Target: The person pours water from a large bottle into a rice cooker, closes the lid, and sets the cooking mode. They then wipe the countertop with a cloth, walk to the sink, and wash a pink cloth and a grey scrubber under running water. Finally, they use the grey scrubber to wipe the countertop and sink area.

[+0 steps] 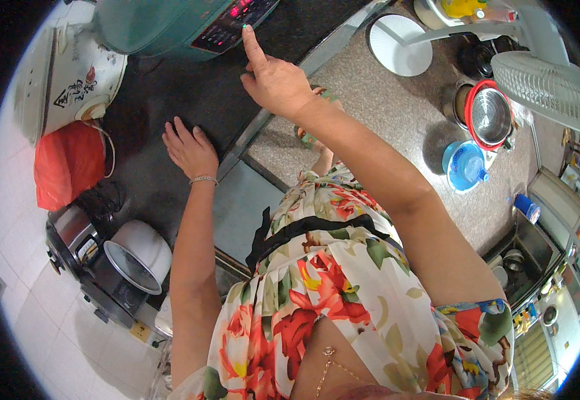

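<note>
With its index finger outstretched, my right hand (280,82) touches the lit control panel (220,35) of a green countertop cooker (145,25) at the top of the view. The other fingers curl under, and no object is in them. Red lights glow on the panel. My left hand (190,152), with a chain bracelet at the wrist, rests palm down on the dark countertop (170,95), fingers a little apart and holding nothing. A cream-coloured cooker (72,80) bearing writing stands left of the green one.
A red plastic bag (70,165), a white pot with a glass lid (140,255) and a black appliance (105,290) line the wall side. On the floor at right are a standing fan (545,90), a red-rimmed colander (490,115) and a blue basin (465,167). A sink (535,250) lies beyond.
</note>
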